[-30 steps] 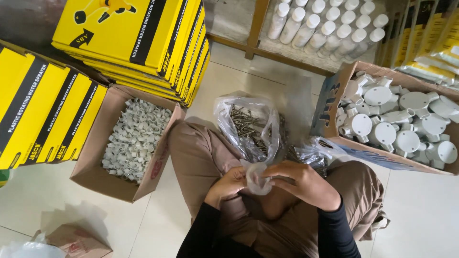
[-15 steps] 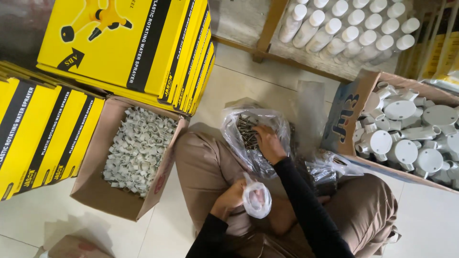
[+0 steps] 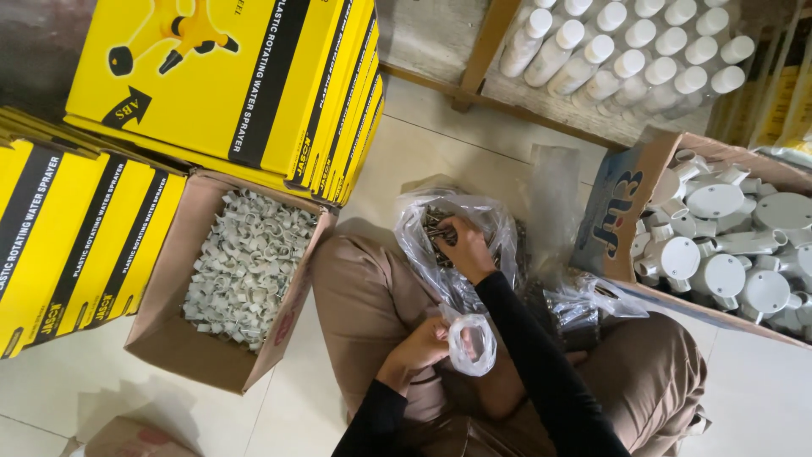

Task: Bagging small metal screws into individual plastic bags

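Right hand (image 3: 463,245) reaches into the screw bag (image 3: 486,222) – grip unclear – left hand (image 3: 423,345) pinches a small bag (image 3: 474,345)

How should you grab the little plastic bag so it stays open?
Probably by the rim of the small clear bag, coming from its left side, as the left hand does. The thin film sags, so pinching the edge keeps the mouth facing up toward the right hand.
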